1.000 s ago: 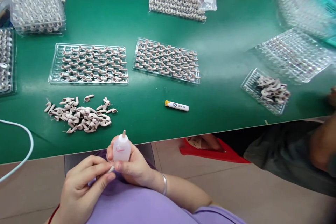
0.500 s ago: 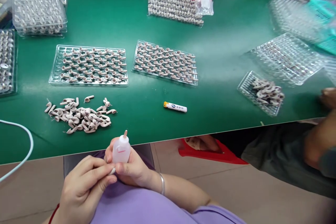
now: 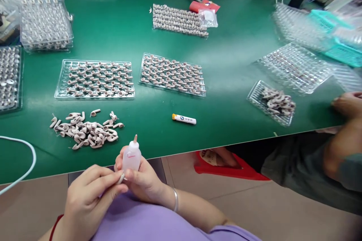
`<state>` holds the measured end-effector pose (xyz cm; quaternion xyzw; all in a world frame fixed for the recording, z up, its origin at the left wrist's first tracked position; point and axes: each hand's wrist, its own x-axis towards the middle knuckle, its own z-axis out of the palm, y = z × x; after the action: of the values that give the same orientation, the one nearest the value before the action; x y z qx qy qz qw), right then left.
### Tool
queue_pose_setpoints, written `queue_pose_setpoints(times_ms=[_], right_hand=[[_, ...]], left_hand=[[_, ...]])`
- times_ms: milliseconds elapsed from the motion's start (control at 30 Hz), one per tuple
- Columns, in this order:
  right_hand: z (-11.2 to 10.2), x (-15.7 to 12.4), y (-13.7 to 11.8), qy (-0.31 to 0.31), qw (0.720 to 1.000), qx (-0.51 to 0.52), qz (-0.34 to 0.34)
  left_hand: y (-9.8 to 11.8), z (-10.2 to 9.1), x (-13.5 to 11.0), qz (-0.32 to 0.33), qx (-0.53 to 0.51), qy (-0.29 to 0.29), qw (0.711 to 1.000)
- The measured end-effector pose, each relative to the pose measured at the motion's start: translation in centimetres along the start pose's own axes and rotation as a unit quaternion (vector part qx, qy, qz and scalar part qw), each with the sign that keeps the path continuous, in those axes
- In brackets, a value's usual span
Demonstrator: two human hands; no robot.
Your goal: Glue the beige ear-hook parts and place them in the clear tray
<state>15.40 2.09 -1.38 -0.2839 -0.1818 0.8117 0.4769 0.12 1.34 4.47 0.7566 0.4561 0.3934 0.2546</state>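
Observation:
My right hand (image 3: pixel 144 180) is wrapped around a small translucent squeeze bottle (image 3: pixel 131 156) with a pinkish nozzle pointing up, just below the table's near edge. My left hand (image 3: pixel 89 197) pinches a small pale part (image 3: pixel 121 178) against the bottle's base, fingers closed. A loose pile of beige curved plastic parts (image 3: pixel 86 130) lies on the green table (image 3: pixel 232 64) just ahead of my hands. Two clear trays (image 3: pixel 94 80) (image 3: pixel 172 74) filled with the same parts sit behind the pile.
A white lighter (image 3: pixel 183 119) lies right of the pile. More filled trays (image 3: pixel 46 24) stand at the left and back. A co-worker's hand (image 3: pixel 347 103) rests at the right edge near a small tray of parts (image 3: pixel 273 101). A white cable (image 3: pixel 19 158) loops at the left.
The view has tilted up a little, so the table items sit lower in the picture. My hands hold the bottle and small part as before.

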Motion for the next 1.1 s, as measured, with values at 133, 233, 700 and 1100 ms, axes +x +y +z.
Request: queue_pose_setpoints(times_ms=[133,233,700,1100], right_hand=[[-1.6,0.9,-2.2,0.050,0.982,-0.102,-0.148],[-3.0,1.6,-3.8,0.088,0.951,-0.181,-0.235],[-4.0,2.1,-4.4,0.102,0.924,-0.242,-0.279],[-4.0,2.1,-4.6,0.090,0.931,-0.209,-0.286]], left_hand=[[-2.4,-1.6,4.3,-0.003,0.058,0.048,0.997],[-5.7,-3.9,10.0,-0.010,0.163,0.108,0.981],[-17.9,-8.2,26.7,-0.147,0.327,0.045,0.932],[-13.6,-7.2,23.6,-0.112,0.353,0.018,0.929]])
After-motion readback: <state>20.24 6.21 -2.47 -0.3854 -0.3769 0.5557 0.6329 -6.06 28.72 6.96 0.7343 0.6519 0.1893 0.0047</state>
